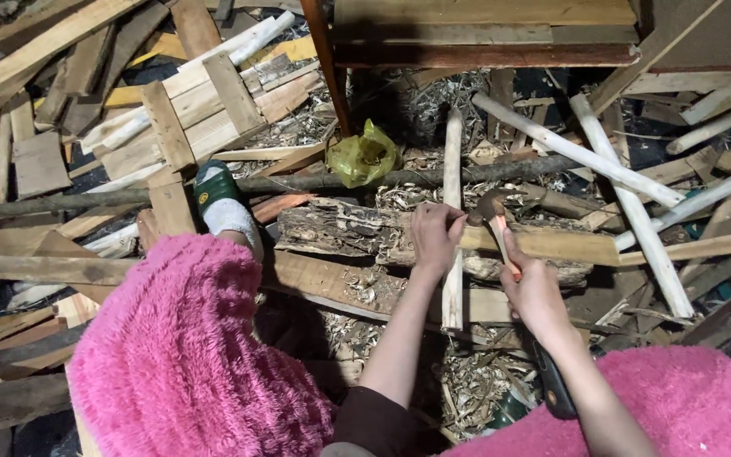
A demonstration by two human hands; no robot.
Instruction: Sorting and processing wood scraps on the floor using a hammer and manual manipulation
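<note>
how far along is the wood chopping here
Done: shavings and peeled white sticks lie around the log. In hand: the left hand steadies a pale stick across the log, and the right hand holds a hatchet at it. Left: that stick is uncut, and a bark-covered branch lies untouched.

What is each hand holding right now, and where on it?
The left hand grips a pale wooden stick near its middle. The right hand holds a hammer by its handle, close below the head.
</note>
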